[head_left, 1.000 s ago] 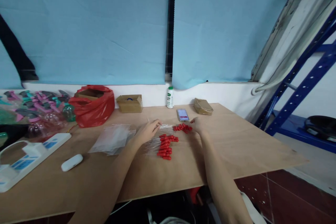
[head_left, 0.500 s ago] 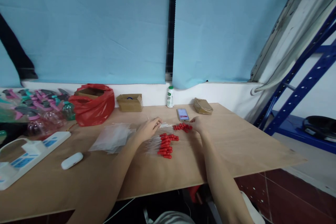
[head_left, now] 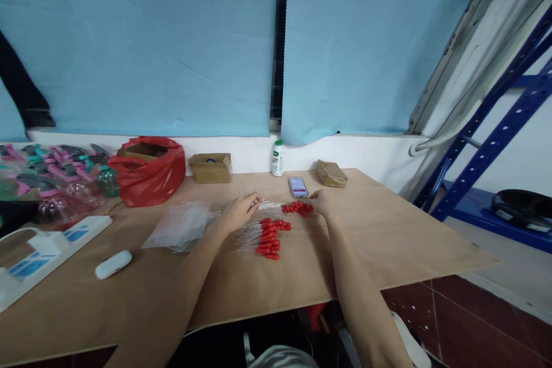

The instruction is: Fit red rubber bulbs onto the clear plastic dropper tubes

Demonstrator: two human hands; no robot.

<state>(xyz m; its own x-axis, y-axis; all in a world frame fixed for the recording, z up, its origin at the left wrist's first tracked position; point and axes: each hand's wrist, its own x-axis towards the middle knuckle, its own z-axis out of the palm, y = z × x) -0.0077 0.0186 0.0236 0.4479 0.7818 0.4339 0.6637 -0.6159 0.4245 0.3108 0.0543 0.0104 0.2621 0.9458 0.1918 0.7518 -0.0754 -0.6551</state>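
Observation:
Several droppers with clear tubes and red bulbs (head_left: 297,207) lie as a bundle between my hands. My left hand (head_left: 242,209) is closed, its fingers pinched at the clear tube ends of that bundle. At the bulb end is my right hand (head_left: 323,203), curled with its fingertips mostly hidden; whatever it grips, if anything, does not show. Nearer to me, a second pile of red-bulbed droppers (head_left: 269,237) lies with tubes pointing left. A stack of clear plastic bags (head_left: 179,226) lies flat beside my left forearm.
Behind the droppers are a phone (head_left: 298,187), a white bottle with green cap (head_left: 278,159) and cardboard boxes (head_left: 211,169) (head_left: 331,173). At left are a red plastic bag (head_left: 150,175), spray bottles (head_left: 73,187), a power strip (head_left: 56,253) and a white case (head_left: 114,265). A blue shelf (head_left: 495,121) stands right.
The whole view has shifted slightly, so everything sits a little further left. Both hands stay at the two ends of the far dropper bundle, with hardly any movement.

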